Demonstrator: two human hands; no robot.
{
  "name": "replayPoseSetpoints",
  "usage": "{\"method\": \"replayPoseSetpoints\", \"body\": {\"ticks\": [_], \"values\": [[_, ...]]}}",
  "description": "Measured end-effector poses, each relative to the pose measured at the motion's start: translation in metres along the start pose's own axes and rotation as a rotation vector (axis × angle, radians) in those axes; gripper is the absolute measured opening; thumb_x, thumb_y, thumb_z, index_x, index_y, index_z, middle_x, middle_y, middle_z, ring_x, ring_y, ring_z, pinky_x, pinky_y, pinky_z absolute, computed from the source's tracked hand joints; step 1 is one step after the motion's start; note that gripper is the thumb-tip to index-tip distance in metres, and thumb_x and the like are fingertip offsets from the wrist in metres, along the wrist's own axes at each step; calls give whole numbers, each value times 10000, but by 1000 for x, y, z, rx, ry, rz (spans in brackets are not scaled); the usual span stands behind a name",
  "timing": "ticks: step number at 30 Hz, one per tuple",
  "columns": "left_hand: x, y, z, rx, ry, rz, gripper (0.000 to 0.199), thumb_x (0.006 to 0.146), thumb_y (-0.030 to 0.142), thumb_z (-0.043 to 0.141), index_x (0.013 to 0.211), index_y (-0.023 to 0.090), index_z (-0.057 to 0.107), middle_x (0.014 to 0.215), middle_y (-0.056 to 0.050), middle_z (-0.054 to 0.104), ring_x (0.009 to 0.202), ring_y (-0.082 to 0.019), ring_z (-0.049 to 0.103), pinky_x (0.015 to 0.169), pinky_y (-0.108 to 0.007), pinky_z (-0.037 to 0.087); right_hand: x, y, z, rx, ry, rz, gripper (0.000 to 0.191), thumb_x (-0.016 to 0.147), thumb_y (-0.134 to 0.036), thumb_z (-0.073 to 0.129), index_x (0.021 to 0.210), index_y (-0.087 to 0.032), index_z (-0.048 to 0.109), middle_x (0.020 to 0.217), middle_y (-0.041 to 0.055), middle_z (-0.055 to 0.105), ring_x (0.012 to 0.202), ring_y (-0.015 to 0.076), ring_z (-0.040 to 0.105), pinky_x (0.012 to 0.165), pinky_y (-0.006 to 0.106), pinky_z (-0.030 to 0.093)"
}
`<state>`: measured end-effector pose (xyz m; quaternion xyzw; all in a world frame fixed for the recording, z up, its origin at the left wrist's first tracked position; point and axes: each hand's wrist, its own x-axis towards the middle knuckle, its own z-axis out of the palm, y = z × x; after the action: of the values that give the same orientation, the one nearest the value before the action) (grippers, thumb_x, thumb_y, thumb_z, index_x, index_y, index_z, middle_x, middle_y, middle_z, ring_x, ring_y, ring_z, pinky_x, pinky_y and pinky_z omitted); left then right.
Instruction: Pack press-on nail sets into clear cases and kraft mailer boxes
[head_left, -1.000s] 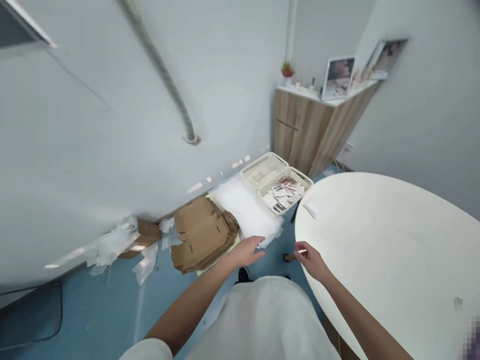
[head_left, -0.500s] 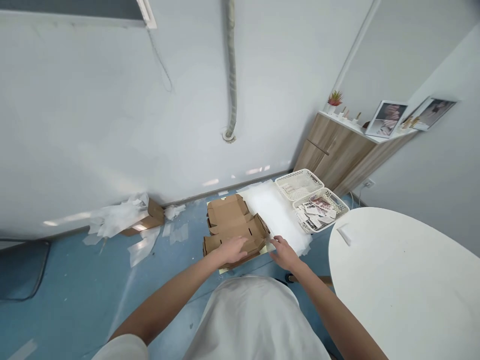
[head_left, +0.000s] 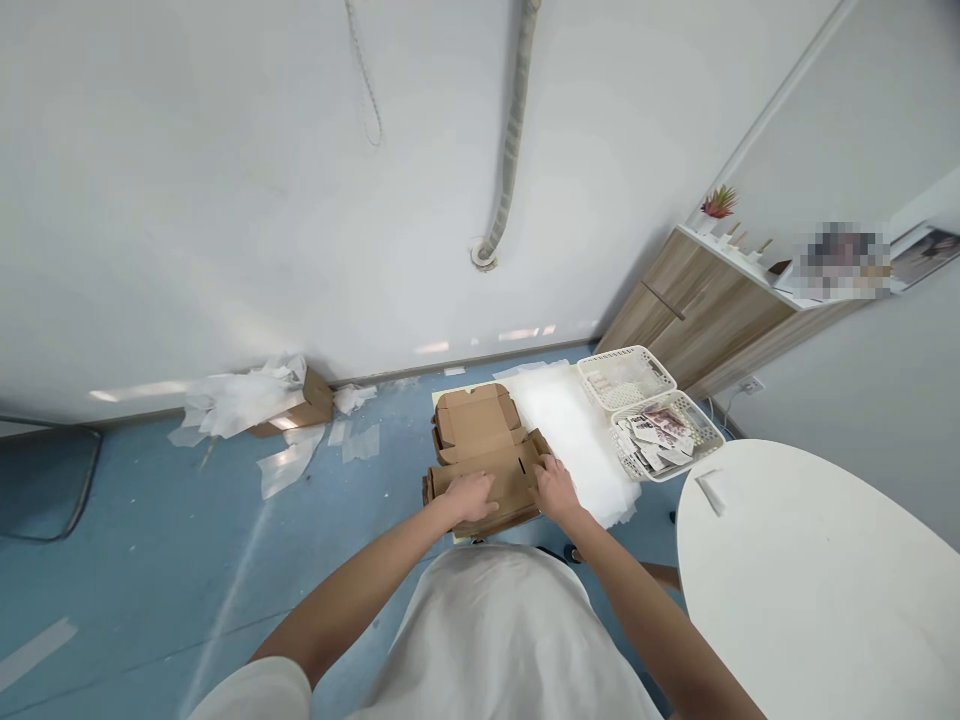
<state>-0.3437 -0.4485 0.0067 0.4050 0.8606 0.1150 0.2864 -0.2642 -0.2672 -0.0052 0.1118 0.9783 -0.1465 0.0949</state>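
Note:
A brown cardboard box (head_left: pixel 480 430), partly folded and with its lid laid back, lies low in front of me in the head view. My left hand (head_left: pixel 471 497) rests flat on its near part, fingers stretched out and apart. At the box's right end, my right hand (head_left: pixel 555 487) bends its fingers over the raised side flap and grips it. A slot shows in the cardboard between my hands. Other cardboard edges appear under the box, on a pale yellow surface. White soft-looking sheets (head_left: pixel 574 430) lie just right of the box.
Two white plastic baskets (head_left: pixel 626 375) stand beyond the sheets; one holds printed cards (head_left: pixel 656 437). A round white table (head_left: pixel 817 560) stands at right, a wooden cabinet (head_left: pixel 697 310) behind. At left is a carton (head_left: pixel 311 405) with white wrapping spilling onto the blue floor.
My right hand has moved from just beside the box's right corner onto its side flap, which now stands more upright. My left hand stays on the cardboard. The view has shifted slightly.

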Motion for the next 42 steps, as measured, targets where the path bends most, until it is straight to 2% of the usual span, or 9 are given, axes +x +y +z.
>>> {"method": "replayPoseSetpoints", "body": {"ticks": [8,13,20,26,32,34,36,40,42], "values": [[4,1,9,-43,-30,12,443,722,434,496,1080,173,500,1062,-118,583,975,-276,545,771,-352,425,10,4,6,117,-53,58,402,641,-194,585,1035,-116,574,1186,169,487,1150,291,406,948,399,315],[2,-1,16,-89,-5,-18,489,709,478,501,1103,188,491,1101,-111,559,1015,-266,526,803,-335,414,9,12,0,409,74,123,482,685,-262,552,1147,-129,516,1235,127,484,1153,242,442,967,372,343],[1,5,20,-74,66,-58,558,653,521,562,1089,178,499,1085,-113,546,982,-274,534,785,-340,420,0,14,-8,821,160,262,462,697,-337,549,1132,-179,532,1199,94,539,1067,212,525,890,369,430],[-3,7,21,5,89,6,383,748,430,488,1024,169,538,1025,-121,563,932,-260,553,781,-359,418,-4,15,-13,950,152,326,485,682,-356,573,1129,-170,534,1216,103,528,1086,216,508,914,381,407],[-1,12,21,66,53,36,275,864,224,307,907,164,572,904,-118,624,853,-234,592,793,-387,402,-10,12,-18,801,204,304,508,688,-385,558,1155,-193,503,1218,92,503,1096,220,481,900,374,408],[2,12,20,89,67,5,273,860,186,302,899,149,569,876,-126,633,827,-238,601,774,-391,407,-17,6,-21,625,311,232,479,708,-371,541,1153,-197,498,1232,92,468,1150,221,420,941,375,366],[5,12,18,106,89,-7,284,861,177,290,893,141,570,861,-129,637,811,-247,604,753,-398,413,-25,-2,-22,459,324,98,378,752,-346,496,1098,-200,532,1162,91,510,1114,218,440,945,377,346],[7,12,16,118,132,4,298,865,191,280,885,136,572,871,-129,633,811,-254,600,738,-397,412,-38,-16,-8,244,-5,-223,275,796,-337,456,996,-206,591,979,78,620,961,219,536,906,391,346],[7,12,14,105,158,-9,291,869,204,284,881,140,568,868,-124,632,815,-243,597,745,-377,404,-41,-18,6,168,-119,-238,298,785,-349,480,1012,-193,593,1029,92,618,999,236,530,934,410,313]]}}
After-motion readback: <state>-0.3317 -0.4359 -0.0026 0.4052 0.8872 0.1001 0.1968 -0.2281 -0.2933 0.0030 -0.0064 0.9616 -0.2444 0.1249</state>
